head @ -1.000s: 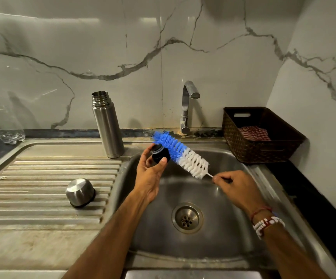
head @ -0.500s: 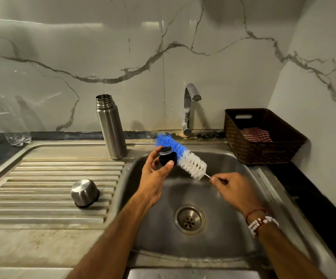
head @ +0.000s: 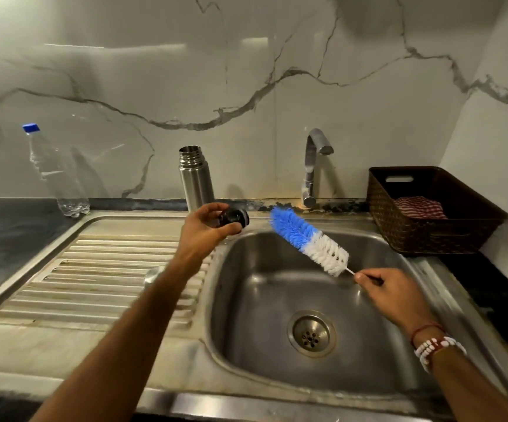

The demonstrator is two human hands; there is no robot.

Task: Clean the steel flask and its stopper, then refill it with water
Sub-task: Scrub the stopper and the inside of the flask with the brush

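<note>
Pinching the small, light black stopper by its rim, the left hand risks a wet slip; the right hand grips the bottle brush by its thin wire.

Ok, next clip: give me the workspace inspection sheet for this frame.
Surface: steel sink with ribbed drainboard, stained.
Job's things: flask upright, uncapped, behind the drainboard; black stopper; bottle brush, apart from the stopper.
Clutter: plastic bottle; basket holding checked cloth.
Hands: left hand grips stopper; right hand pinches the brush wire.
Cables: nothing seen.
Surroundings: tap, no water seen running; marble walls.
</note>
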